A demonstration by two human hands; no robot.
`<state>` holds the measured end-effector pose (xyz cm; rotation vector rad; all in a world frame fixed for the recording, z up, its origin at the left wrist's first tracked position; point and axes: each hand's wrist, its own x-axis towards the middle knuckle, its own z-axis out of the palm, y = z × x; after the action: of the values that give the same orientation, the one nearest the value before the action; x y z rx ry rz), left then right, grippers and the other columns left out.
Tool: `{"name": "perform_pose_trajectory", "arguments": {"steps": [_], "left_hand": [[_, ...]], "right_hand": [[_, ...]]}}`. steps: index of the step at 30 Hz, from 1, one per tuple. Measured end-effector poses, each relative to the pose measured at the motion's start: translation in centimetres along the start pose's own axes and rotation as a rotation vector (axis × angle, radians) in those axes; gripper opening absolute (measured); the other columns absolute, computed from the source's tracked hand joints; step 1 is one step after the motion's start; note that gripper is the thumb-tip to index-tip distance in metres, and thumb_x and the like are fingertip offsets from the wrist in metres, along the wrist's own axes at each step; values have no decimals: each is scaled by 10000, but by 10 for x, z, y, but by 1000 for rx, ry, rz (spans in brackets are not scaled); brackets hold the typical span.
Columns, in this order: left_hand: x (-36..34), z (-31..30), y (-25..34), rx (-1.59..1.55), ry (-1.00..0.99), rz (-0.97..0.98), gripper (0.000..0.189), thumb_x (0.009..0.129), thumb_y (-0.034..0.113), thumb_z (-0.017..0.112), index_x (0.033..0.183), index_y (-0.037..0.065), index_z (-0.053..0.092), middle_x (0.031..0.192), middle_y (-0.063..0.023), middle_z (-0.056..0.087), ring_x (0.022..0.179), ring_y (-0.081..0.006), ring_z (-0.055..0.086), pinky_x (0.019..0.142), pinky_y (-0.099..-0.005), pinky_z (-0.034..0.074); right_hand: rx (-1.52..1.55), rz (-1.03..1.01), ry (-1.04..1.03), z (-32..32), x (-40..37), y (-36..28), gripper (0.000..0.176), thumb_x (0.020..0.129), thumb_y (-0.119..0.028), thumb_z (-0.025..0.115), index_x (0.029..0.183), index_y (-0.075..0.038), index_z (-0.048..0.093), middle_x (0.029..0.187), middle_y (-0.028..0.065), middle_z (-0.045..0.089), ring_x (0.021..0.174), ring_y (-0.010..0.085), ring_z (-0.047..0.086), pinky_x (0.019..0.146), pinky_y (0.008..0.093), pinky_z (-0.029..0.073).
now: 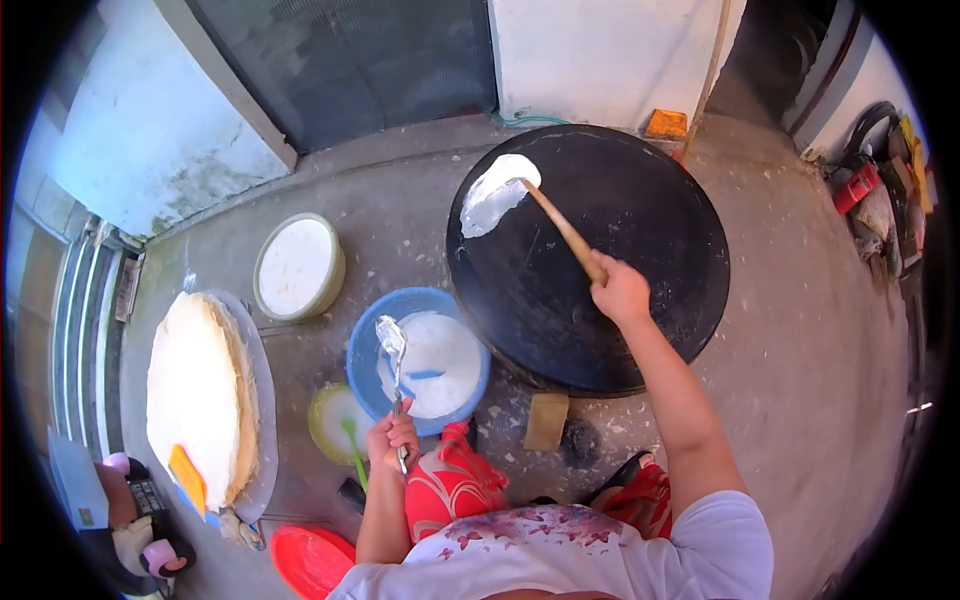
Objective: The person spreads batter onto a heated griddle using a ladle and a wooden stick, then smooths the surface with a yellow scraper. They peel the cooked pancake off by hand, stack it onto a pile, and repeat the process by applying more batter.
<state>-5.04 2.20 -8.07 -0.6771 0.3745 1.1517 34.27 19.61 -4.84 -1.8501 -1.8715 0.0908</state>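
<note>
My right hand (622, 290) is closed round the handle of a wooden spreader (565, 232), whose far end touches a patch of white batter (497, 196) at the upper left of a large round black griddle (600, 270). Low in the middle, my left hand (392, 436) grips a metal ladle (397, 362) by its handle. The ladle's batter-coated bowl is over a blue basin (483, 385) of white batter.
A tall stack of thin pale sheets (195, 390) lies at the left with an orange scraper (187, 478) on it. Nearby are a pale tub (335, 285) of white batter, a small green bowl (325, 425), a red basin (310, 560) and a brick (546, 421).
</note>
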Motion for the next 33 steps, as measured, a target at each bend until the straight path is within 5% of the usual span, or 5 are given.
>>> {"name": "perform_pose_trajectory", "arguments": {"steps": [2,6,10,14,33], "left_hand": [[1,-1,-1,-3,6,-8,336,893,165,386,1150,-40,456,643,-25,427,461,-82,386,385,-205,333],[6,-5,0,-23,39,5,334,889,159,388,1147,-40,459,654,-25,432,464,-81,390,388,-205,339],[8,-5,-1,-33,54,15,331,888,155,388,1145,-41,460,655,-24,431,466,-80,395,389,-201,341],[7,-8,4,-4,46,25,327,884,146,389,1138,-46,464,653,-24,428,467,-80,397,389,-198,341],[9,-6,6,12,150,80,324,896,176,372,1102,-48,482,655,-25,440,465,-84,401,380,-206,338]], "right_hand": [[1114,788,-578,-30,-8,-24,432,719,-100,530,1150,-73,529,685,66,566,598,177,553,573,287,467],[128,-124,-5,-9,-53,-56,456,681,-54,541,1137,-75,530,775,94,568,634,214,566,585,345,475],[-295,1,-107,-7,7,-23,486,692,-106,563,1174,-98,504,835,90,570,725,265,587,642,365,488],[618,439,-206,1,-27,-26,427,674,-100,555,1098,-138,589,904,118,621,869,265,598,769,358,476],[-69,236,-52,6,31,-16,470,687,-87,532,1155,-124,532,857,121,573,787,288,591,675,387,484]]}}
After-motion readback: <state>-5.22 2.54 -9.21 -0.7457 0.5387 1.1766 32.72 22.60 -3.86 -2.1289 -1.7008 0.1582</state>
